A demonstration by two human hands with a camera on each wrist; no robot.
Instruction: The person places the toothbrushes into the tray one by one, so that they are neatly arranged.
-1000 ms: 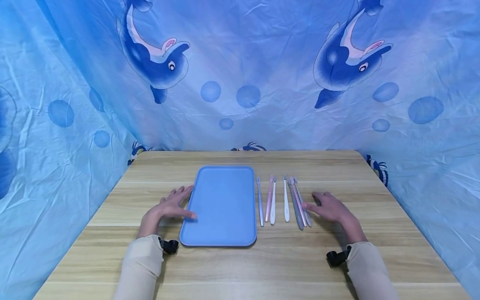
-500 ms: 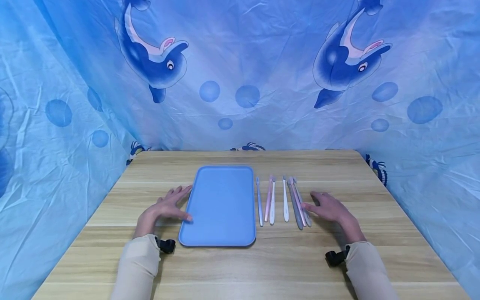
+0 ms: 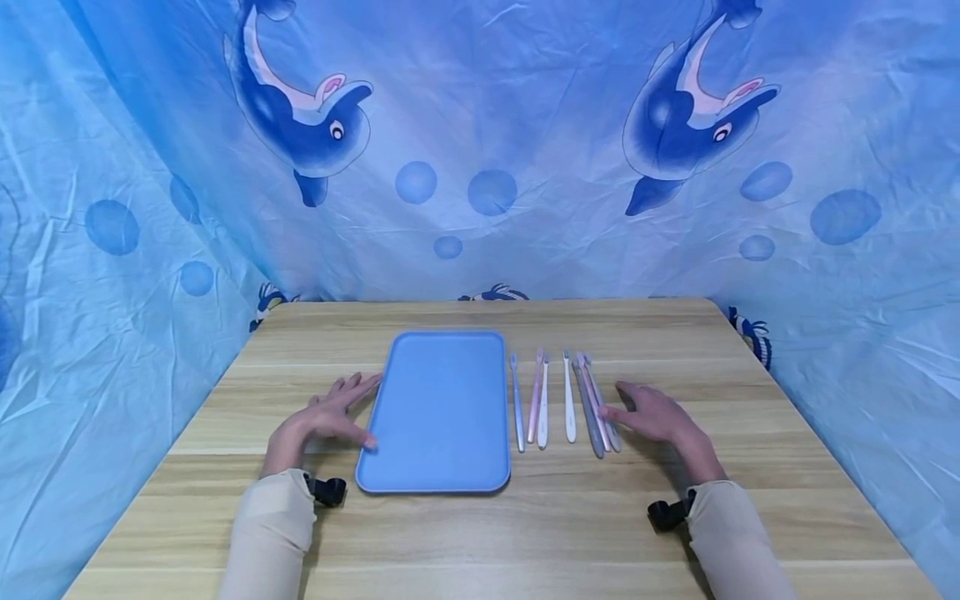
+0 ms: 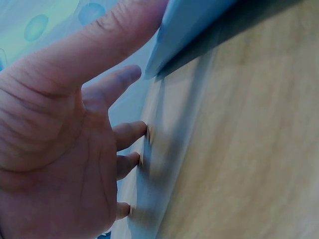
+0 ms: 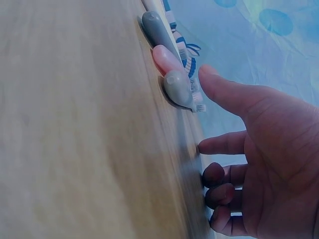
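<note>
My left hand (image 3: pixel 326 419) is at the left side of a blue rectangular tray (image 3: pixel 438 417), fingers spread and holding nothing. Its thumb lies at the tray's rim; whether it touches is unclear. In the left wrist view the thumb (image 4: pixel 99 42) meets the raised tray edge (image 4: pixel 184 30), the other fingertips near the wood. Right of the tray lie several toothbrushes: blue (image 3: pixel 517 408), pink (image 3: pixel 535 404), white (image 3: pixel 570 408), and a close bunch with a grey toothbrush (image 3: pixel 589 414). Beside that bunch my right hand (image 3: pixel 660 417) rests with relaxed fingers, its thumb close to a grey handle (image 5: pixel 177 87).
A wooden table (image 3: pixel 465 542) carries everything. Behind it and on both sides hangs a blue curtain (image 3: pixel 525 258) printed with dolphins, close to the table's edges. Each wrist wears a black camera (image 3: pixel 330 492).
My left hand has eased slightly left, so its thumb has drawn back from over the tray to the rim. The right hand, tray and toothbrushes keep their places; the head view shifts slightly.
</note>
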